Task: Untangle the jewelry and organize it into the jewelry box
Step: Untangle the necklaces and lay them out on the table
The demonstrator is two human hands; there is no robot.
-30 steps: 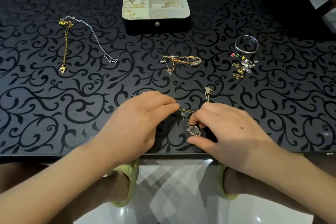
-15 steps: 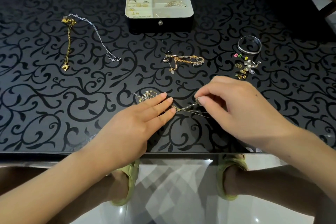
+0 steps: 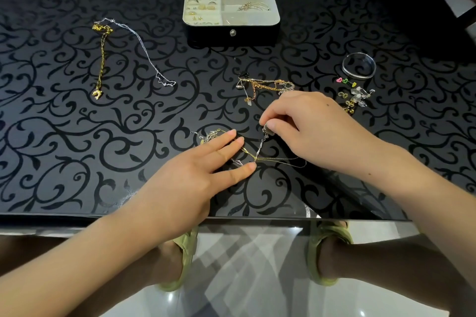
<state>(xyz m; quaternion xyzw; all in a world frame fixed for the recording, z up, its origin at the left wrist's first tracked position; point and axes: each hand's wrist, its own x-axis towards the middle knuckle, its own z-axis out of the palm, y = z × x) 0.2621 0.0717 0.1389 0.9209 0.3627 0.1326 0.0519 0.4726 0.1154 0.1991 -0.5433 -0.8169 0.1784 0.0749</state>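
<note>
Our jewelry box [image 3: 231, 31] is partly filled, plenty left: left grip [image 3: 190, 177] flat on the tangle [image 3: 255, 154], right grip [image 3: 314, 131] pinching its pendant [image 3: 265, 128].

One head-worn wide camera looks forward and steeply down onto the table [image 3: 77, 162]. Its near edge lies close below; the jewelry box [image 3: 211, 36] sits farthest, at the top.

Tangled gold+silver chains [image 3: 260, 148], maybe two; box [image 3: 211, 33] open
</note>
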